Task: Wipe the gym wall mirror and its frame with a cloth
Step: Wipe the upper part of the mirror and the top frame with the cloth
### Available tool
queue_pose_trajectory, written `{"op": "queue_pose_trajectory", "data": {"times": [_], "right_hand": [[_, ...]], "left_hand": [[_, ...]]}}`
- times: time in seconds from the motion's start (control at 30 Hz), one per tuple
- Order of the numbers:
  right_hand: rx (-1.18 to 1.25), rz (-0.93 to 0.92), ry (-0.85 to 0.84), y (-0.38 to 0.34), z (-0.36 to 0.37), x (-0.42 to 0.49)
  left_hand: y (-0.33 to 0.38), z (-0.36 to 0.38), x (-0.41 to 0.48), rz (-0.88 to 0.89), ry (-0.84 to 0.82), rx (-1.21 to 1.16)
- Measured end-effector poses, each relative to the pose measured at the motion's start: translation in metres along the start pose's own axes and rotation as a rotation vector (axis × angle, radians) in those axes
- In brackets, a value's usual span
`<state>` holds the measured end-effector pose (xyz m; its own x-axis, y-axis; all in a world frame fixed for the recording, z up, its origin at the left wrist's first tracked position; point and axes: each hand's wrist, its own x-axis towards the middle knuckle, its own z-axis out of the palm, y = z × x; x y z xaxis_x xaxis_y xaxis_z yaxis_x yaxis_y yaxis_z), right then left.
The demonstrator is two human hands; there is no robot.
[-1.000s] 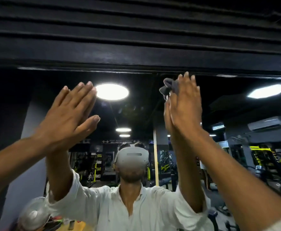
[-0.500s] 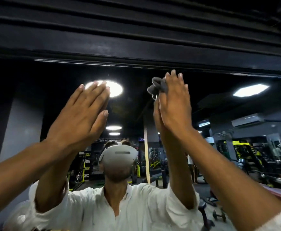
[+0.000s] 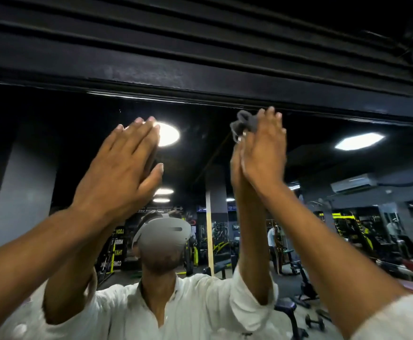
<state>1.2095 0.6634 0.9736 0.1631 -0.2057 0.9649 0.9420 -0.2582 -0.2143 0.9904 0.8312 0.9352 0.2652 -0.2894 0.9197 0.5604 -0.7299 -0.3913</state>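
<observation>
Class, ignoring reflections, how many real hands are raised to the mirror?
2. The left hand lies flat against the wall mirror, left of centre; the right hand presses a crumpled grey cloth to it, below the black frame. None appears hidden.

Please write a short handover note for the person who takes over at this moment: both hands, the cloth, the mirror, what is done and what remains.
Left hand: open, flat on the mirror glass, holding nothing.
Right hand: straight fingers press the grey cloth on the glass, just below the black top frame.
Done: the wiping is at the mirror's top edge. Which areas are already clean cannot be seen.
Left: probably the frame above, and any glass not wiped yet.
</observation>
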Motion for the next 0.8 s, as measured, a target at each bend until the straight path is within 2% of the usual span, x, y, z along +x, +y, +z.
{"op": "queue_pose_trajectory", "data": {"times": [0.1, 0.17, 0.23, 0.27, 0.33, 0.4, 0.47, 0.53, 0.63, 0.7, 0.73, 0.8], "right_hand": [[0.053, -0.182, 0.032, -0.076, 0.034, -0.023], [0.086, -0.434, -0.112, -0.112, 0.036, -0.047], [0.077, -0.656, -0.237, -0.113, 0.029, -0.051], [0.061, -0.708, -0.247, -0.105, 0.025, -0.043], [0.051, -0.607, -0.214, -0.079, 0.02, -0.02], [0.062, -0.358, -0.132, -0.055, 0.011, -0.001], [0.097, -0.199, -0.093, -0.055, 0.007, -0.008], [0.119, -0.258, -0.153, -0.066, 0.009, -0.043], [0.077, -0.652, -0.306, -0.058, 0.001, -0.107], [0.004, -0.772, -0.37, -0.027, -0.012, -0.118], [-0.016, -0.732, -0.354, -0.01, -0.017, -0.111], [-0.014, -0.465, -0.258, 0.02, -0.023, -0.087]], "left_hand": [[-0.006, 0.0, 0.001, -0.146, 0.116, -0.129], [-0.012, -0.002, 0.001, -0.217, 0.18, -0.213], [-0.013, -0.005, -0.001, -0.231, 0.16, -0.253], [-0.014, -0.005, -0.004, -0.205, 0.137, -0.224], [-0.014, -0.007, -0.009, -0.133, 0.071, -0.109], [-0.015, -0.004, -0.012, -0.097, 0.0, -0.001], [-0.016, -0.003, -0.013, -0.092, -0.039, 0.074], [-0.014, -0.003, -0.013, -0.085, -0.039, 0.098], [-0.009, -0.008, -0.016, 0.059, -0.02, 0.111], [-0.003, -0.007, -0.021, 0.187, -0.025, 0.144], [0.001, -0.006, -0.024, 0.222, -0.034, 0.155], [0.006, -0.003, -0.028, 0.227, -0.053, 0.157]]}}
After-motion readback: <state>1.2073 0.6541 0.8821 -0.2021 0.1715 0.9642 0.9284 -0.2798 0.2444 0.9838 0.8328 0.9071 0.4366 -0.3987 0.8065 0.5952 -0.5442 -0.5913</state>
